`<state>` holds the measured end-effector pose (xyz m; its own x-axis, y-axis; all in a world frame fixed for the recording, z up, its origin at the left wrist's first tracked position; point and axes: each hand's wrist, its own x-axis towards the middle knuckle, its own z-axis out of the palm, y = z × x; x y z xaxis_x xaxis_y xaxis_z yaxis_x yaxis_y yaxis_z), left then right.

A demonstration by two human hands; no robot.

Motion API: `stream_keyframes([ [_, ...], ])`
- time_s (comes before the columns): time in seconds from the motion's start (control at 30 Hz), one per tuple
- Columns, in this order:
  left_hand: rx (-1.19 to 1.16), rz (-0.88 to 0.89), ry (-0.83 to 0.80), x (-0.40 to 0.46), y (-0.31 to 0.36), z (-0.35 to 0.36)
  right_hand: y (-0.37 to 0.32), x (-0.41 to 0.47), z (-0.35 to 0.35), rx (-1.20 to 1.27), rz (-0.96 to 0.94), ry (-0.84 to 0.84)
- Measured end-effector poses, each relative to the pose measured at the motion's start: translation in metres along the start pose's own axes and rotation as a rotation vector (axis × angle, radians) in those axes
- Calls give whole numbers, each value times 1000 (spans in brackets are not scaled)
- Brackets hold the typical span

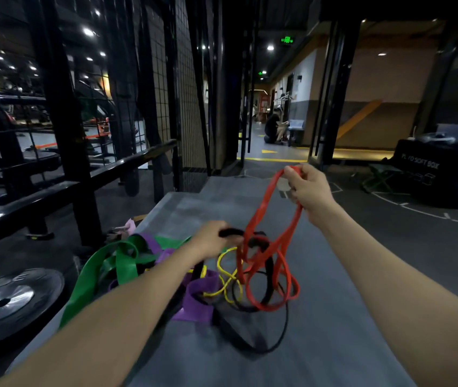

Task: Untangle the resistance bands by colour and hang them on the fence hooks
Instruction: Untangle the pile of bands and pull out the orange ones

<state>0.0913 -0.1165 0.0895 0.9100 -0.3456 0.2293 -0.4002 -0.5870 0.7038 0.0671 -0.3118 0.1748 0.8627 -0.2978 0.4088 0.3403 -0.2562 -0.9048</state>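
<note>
Grey tabletop (320, 317), centre frame: right hand (307, 188) fingers pinch red band (261, 216); left hand (212, 241) grips black band (230, 233). Risk: pulling tightens their knot.

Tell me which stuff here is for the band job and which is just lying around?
For the job: red band, black band, yellow band, purple band, green band, wire fence.
Lying about: weight plate, black soft box.

Bare forearms (105, 317), seemingly sleeveless, no jewellery.
</note>
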Motion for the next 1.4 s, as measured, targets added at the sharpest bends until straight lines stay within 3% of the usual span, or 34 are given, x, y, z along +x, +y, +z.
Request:
stream_keyframes([
  [0.17,-186,-67,329,22,17,-47,0,14,-18,-17,8,102],
  [0.33,-463,-115,505,29,7,-63,28,11,-17,-259,84,108],
  [0.6,-772,-132,513,23,12,-77,59,-2,-10,-506,295,134],
  [0.77,-954,-118,451,18,15,-74,68,-1,-7,-481,271,117],
  [0.93,-1132,-159,550,20,8,-89,71,1,-25,-573,255,179],
  [1.03,-1055,-138,492,16,8,-82,78,-5,-24,-743,285,65],
  [1.17,-889,-101,322,7,17,-63,76,-17,0,-1002,167,-460],
  [1.2,-869,-88,288,7,20,-62,71,-18,11,-948,101,-525],
  [1.27,-861,-43,232,9,27,-62,55,-20,33,-694,-2,-481],
  [1.33,-872,6,195,10,34,-64,37,-22,52,-418,-26,-396],
  [1.4,-892,38,192,9,38,-68,29,-24,64,-286,1,-450],
])
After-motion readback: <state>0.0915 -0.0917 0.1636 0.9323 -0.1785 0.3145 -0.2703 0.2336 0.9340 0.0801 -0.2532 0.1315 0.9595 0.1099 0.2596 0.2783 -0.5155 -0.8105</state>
